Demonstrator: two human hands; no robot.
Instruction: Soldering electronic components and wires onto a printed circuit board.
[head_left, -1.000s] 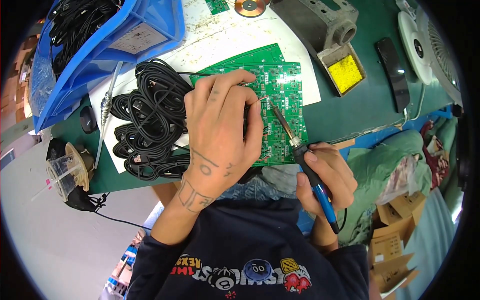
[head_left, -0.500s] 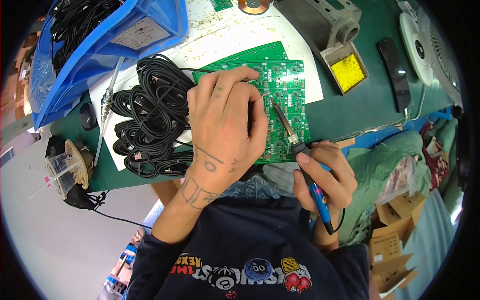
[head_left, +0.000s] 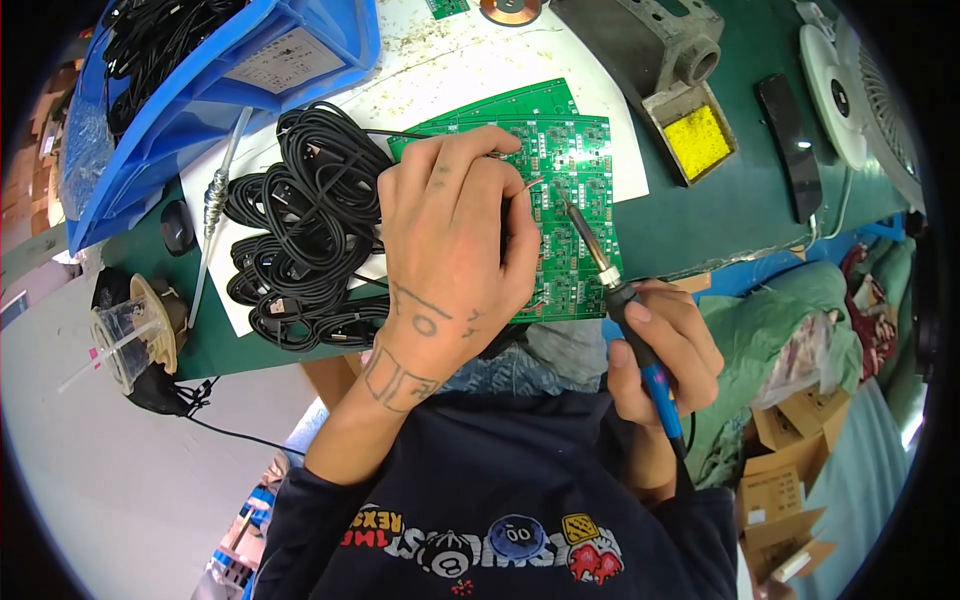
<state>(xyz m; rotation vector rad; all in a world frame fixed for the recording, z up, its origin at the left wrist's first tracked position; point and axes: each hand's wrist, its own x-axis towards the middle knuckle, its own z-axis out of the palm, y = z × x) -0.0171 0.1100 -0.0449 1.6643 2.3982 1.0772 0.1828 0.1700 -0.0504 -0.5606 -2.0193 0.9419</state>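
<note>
Soldering iron (head_left: 621,298) held in the closed right hand (head_left: 676,350), tip pointing to eleven o'clock over the green circuit boards (head_left: 562,265).
Toward two o'clock, white sheet (head_left: 630,165) and green tabletop (head_left: 690,228) lie between boards and yellow sponge (head_left: 697,142); at six, the boards reach the tabletop's edge. The left hand (head_left: 450,230) hides their nine o'clock side; whether its fingertips pinch the thin wire (head_left: 534,184), I cannot tell.

Shirt (head_left: 480,440): dark navy, sleeves (head_left: 312,525) ending at the forearms. Chest print (head_left: 490,548): coloured lettering (head_left: 382,530), dark ball (head_left: 450,560), round blue figure (head_left: 515,541), yellow square (head_left: 578,530), red shapes (head_left: 600,567). Left hand (head_left: 445,250): dark line markings, comprising a ring (head_left: 424,325) and small ticks (head_left: 473,320), with boxed outlines (head_left: 400,380) at the wrist.
</note>
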